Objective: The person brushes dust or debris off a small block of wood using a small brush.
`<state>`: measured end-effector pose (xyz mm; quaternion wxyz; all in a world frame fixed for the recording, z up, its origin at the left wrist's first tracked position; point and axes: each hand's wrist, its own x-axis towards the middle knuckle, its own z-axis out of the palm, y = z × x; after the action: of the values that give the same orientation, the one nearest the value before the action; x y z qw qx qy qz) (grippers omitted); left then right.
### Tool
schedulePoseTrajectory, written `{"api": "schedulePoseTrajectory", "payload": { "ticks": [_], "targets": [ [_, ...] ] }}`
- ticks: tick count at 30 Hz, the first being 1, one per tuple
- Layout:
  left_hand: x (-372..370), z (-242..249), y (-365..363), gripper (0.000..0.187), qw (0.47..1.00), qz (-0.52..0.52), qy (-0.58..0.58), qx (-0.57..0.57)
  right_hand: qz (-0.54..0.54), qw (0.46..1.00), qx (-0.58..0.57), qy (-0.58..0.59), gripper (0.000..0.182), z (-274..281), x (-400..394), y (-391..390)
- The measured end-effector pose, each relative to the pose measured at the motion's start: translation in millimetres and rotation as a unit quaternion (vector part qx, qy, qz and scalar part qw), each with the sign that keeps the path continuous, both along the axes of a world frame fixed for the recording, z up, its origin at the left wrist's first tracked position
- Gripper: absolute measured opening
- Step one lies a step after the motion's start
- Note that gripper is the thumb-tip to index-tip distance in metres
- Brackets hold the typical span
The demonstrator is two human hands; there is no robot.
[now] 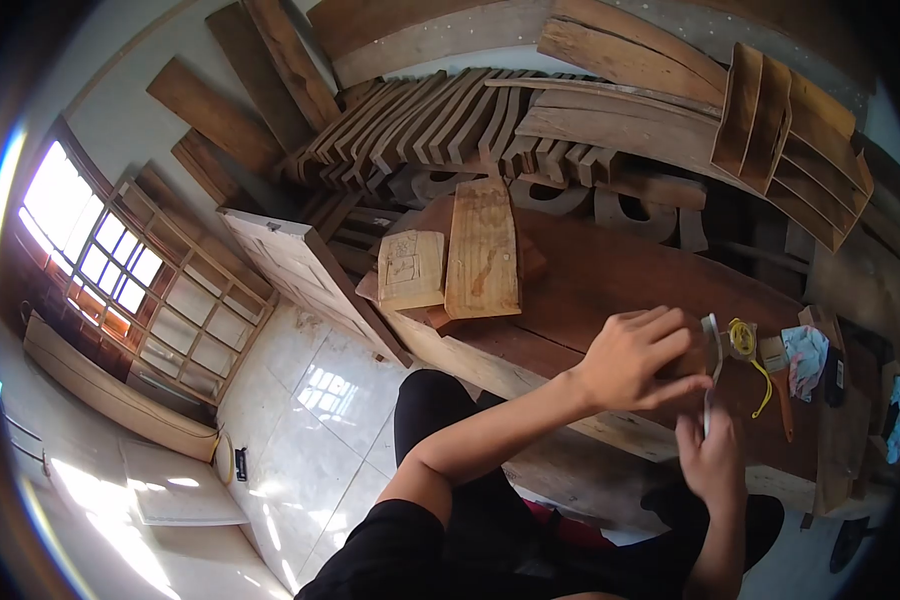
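My left hand reaches over the near edge of the workbench with its fingers curled. Whatever lies inside them is hidden. Just below and to the right, my right hand is closed on a thin, pale, curved strip. That strip rises past the left fingertips, and its exact kind does not show. Right of the hands lies a yellow cord coil with a loose tail. A brush with an orange handle and a crumpled pale blue cloth are beside it.
Two wood blocks, one pale with pencil lines and one longer, sit on the bench's left end. Curved wooden pieces are stacked behind. A slatted wooden rack stands at right. A panel leans against the bench.
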<state>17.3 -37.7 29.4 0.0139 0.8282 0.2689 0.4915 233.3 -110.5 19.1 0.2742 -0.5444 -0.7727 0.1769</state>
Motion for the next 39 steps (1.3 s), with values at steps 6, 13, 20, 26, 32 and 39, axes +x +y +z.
{"api": "schedulePoseTrajectory", "payload": {
  "ticks": [6,13,20,26,32,39],
  "targets": [
    [-2.1,3.7,-0.5,0.043,1.0,0.008,-0.012,0.017,0.0,0.989,-0.134,0.069,0.042,27.5,-8.8,-9.5],
    [1.1,-4.5,-0.2,0.044,0.999,0.029,-0.025,0.014,-0.01,0.997,-0.079,-0.012,0.056,-30.0,25.0,17.5],
    [2.8,-0.4,-0.2,0.046,0.999,0.04,-0.028,0.013,-0.056,0.992,-0.112,-0.026,0.049,-27.7,24.3,16.3],
    [4.6,-6.4,4.6,0.049,0.997,0.052,-0.043,0.027,-0.041,0.995,-0.069,0.056,0.049,-11.3,12.1,-5.0],
    [-1.9,-3.2,10.5,0.051,0.996,0.054,-0.07,-0.002,-0.085,0.994,-0.071,0.024,0.048,-42.5,29.9,16.1],
    [2.4,-4.9,2.5,0.051,0.996,0.058,-0.064,0.002,-0.101,0.995,-0.013,-0.003,0.042,-54.3,21.1,23.9]
  ]
}}
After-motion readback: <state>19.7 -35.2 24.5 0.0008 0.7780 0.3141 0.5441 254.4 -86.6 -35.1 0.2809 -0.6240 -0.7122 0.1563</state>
